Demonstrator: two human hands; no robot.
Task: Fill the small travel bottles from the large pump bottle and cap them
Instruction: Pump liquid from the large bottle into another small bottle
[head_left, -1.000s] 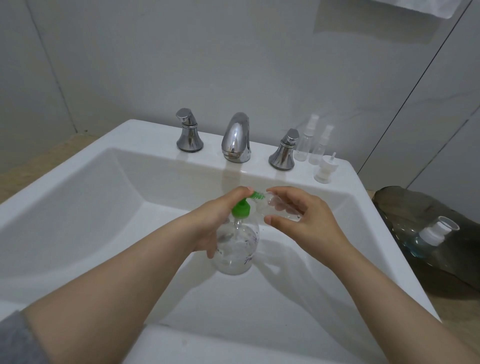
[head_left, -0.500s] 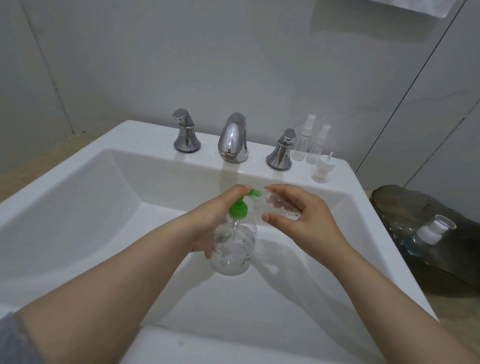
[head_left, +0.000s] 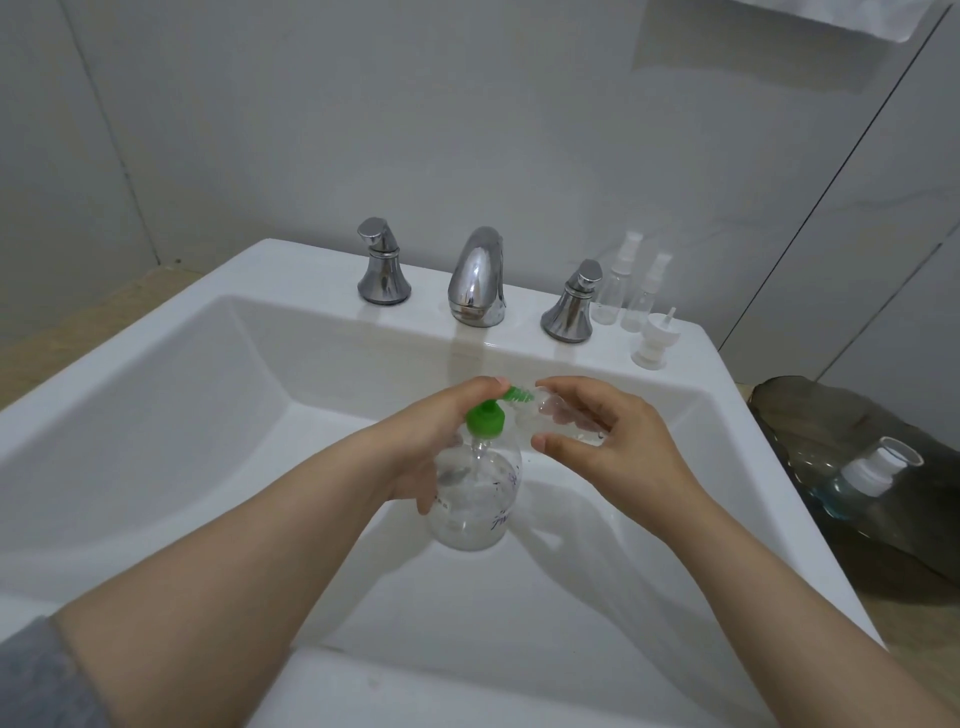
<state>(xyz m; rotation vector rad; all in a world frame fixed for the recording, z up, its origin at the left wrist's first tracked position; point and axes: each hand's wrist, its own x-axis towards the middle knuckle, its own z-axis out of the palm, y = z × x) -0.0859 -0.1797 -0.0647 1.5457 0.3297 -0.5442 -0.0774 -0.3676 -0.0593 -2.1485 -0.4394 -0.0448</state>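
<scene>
Little has shifted over the sink (head_left: 156, 415): left hand (head_left: 426, 441) grips the pump bottle (head_left: 472, 499), forefinger atop its green pump head (head_left: 517, 393); right hand (head_left: 613, 441) pinches a small travel bottle (head_left: 561, 421), lying near-level, mouth pointing left to the spout tip.

- I see the clear pump bottle (head_left: 475, 499), green-topped, upright.
- Small open travel bottle (head_left: 563, 422), tilted, mouth at its nozzle.
- Two capped travel bottles (head_left: 617, 291) upright behind.

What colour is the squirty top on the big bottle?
Bright green. The pump top sits on the clear large bottle, shown best in the head view.
</scene>
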